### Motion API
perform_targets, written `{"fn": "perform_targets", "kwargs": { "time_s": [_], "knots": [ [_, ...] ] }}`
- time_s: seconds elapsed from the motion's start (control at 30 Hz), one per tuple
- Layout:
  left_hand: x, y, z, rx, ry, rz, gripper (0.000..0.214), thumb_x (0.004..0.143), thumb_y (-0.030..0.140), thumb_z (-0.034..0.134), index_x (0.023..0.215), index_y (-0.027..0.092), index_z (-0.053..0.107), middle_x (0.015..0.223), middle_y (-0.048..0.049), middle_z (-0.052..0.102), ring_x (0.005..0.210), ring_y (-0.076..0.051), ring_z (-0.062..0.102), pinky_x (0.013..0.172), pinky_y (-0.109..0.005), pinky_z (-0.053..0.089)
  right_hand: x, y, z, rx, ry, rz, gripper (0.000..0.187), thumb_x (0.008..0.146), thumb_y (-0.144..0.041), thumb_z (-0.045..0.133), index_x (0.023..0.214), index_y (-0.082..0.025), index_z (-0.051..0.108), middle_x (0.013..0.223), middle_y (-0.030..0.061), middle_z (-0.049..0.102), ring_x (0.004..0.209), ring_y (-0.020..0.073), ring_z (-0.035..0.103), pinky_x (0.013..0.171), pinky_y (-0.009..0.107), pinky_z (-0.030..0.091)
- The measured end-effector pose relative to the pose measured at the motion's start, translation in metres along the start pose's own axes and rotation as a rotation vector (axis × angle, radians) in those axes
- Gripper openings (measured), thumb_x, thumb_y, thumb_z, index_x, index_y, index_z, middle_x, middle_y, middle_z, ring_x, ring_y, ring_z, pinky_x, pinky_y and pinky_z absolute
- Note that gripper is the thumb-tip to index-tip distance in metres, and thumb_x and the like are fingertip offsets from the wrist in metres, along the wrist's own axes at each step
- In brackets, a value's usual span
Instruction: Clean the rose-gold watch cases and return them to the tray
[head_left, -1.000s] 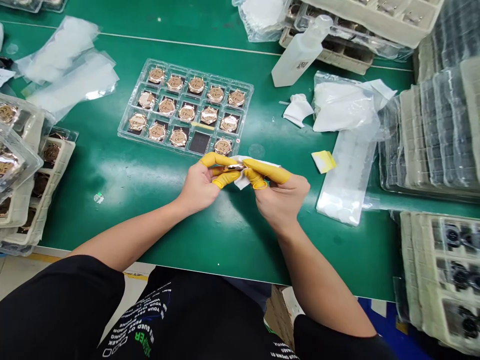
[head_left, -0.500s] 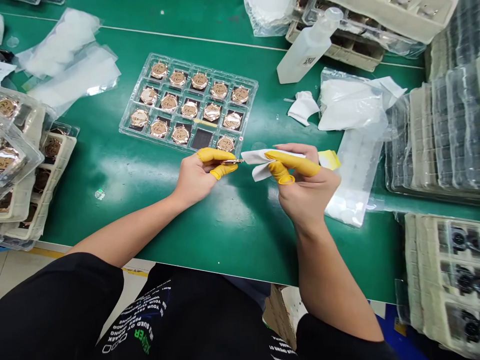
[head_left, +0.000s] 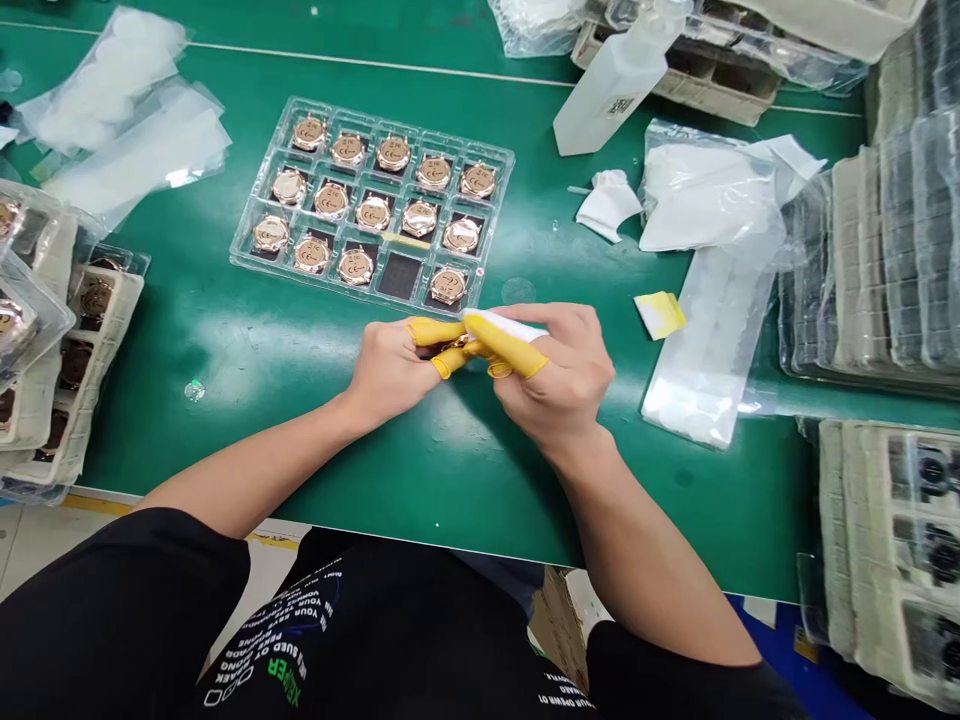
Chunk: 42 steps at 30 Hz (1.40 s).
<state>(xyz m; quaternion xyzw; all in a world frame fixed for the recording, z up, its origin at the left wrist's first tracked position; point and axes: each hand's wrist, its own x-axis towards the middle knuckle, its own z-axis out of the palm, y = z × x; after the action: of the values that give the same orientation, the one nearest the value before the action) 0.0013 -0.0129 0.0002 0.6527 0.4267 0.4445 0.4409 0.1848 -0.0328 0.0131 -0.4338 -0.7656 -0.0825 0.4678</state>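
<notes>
- A small rose-gold watch case [head_left: 453, 347] is held just above the green table [head_left: 300, 340], a little in front of a clear tray. It is largely hidden by the fingertips around it.
- The left hand [head_left: 390, 370] pinches the watch case by its edge between thumb and forefinger, both capped in yellow finger cots. Its other fingers are curled into the palm.
- The right hand [head_left: 559, 375] is closed around a folded white cloth [head_left: 501, 323] and presses it against the watch case from the right (the two hands meet at the fingertips). Its thumb and forefinger also wear yellow cots.
- The clear tray [head_left: 244, 262] lies flat just beyond the hands, with three rows of five pockets. Fourteen hold matching cases, and one pocket in the near row [head_left: 397, 277] shows only its dark floor.
- Right of the hands lie a yellow-and-white scrap [head_left: 660, 313] and a long clear bag of white pads [head_left: 705, 345]. Farther back are a crumpled wipe [head_left: 609, 203] and a white bottle [head_left: 611, 90].
- Stacked trays [head_left: 885, 250] line the right edge of the table, and more stacks [head_left: 52, 330] sit at the left edge.
</notes>
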Motion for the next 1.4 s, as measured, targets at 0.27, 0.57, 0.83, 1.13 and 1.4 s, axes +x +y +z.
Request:
{"fn": "perform_targets", "kwargs": {
  "time_s": [0.27, 0.57, 0.83, 1.13, 1.4],
  "knots": [
    [0.003, -0.002, 0.001, -0.090, 0.045, 0.097, 0.013, 0.084, 0.020, 0.081, 0.094, 0.027, 0.087, 0.097, -0.0012, 0.084, 0.091, -0.018, 0.078, 0.085, -0.029, 0.063, -0.004, 0.001, -0.005, 0.104, -0.008, 0.101, 0.035, 0.088, -0.007, 0.062, 0.108, -0.029, 0.080, 0.083, 0.0009, 0.080, 0.080, 0.0202, 0.077, 0.069, 0.034, 0.056],
    [-0.003, 0.006, 0.003, 0.028, 0.050, -0.011, 0.013, 0.084, 0.027, 0.081, 0.096, 0.024, 0.087, 0.093, -0.0017, 0.085, 0.079, -0.017, 0.075, 0.078, -0.029, 0.059, -0.006, -0.006, 0.001, 0.015, 0.059, 0.079, 0.042, 0.086, -0.007, 0.062, 0.117, -0.030, 0.080, 0.091, 0.0012, 0.084, 0.079, 0.0197, 0.079, 0.064, 0.031, 0.060],
    [-0.001, 0.011, -0.003, 0.154, 0.000, 0.042, 0.011, 0.082, 0.015, 0.078, 0.079, 0.023, 0.085, 0.076, 0.0035, 0.081, 0.069, -0.013, 0.069, 0.071, -0.027, 0.054, -0.003, 0.008, -0.002, 0.074, -0.084, -0.105, 0.039, 0.086, -0.008, 0.065, 0.110, -0.034, 0.080, 0.103, -0.0017, 0.084, 0.099, 0.0204, 0.079, 0.092, 0.042, 0.064],
    [-0.004, 0.004, 0.003, 0.054, 0.127, -0.014, 0.019, 0.083, 0.019, 0.083, 0.100, 0.027, 0.087, 0.095, -0.0007, 0.085, 0.085, -0.018, 0.077, 0.082, -0.033, 0.062, -0.008, 0.001, 0.003, 0.272, -0.078, 0.494, 0.016, 0.090, -0.021, 0.071, 0.097, -0.026, 0.085, 0.090, 0.0025, 0.084, 0.080, 0.0214, 0.079, 0.073, 0.034, 0.061],
    [0.001, -0.001, 0.006, -0.213, 0.146, -0.112, 0.020, 0.079, 0.023, 0.088, 0.099, 0.024, 0.085, 0.103, -0.0029, 0.084, 0.095, -0.020, 0.080, 0.094, -0.037, 0.067, -0.003, 0.010, -0.006, 0.043, -0.177, 0.438, 0.014, 0.088, -0.018, 0.065, 0.081, -0.022, 0.077, 0.071, 0.0022, 0.071, 0.062, 0.0153, 0.063, 0.059, 0.030, 0.048]
  ]
}}
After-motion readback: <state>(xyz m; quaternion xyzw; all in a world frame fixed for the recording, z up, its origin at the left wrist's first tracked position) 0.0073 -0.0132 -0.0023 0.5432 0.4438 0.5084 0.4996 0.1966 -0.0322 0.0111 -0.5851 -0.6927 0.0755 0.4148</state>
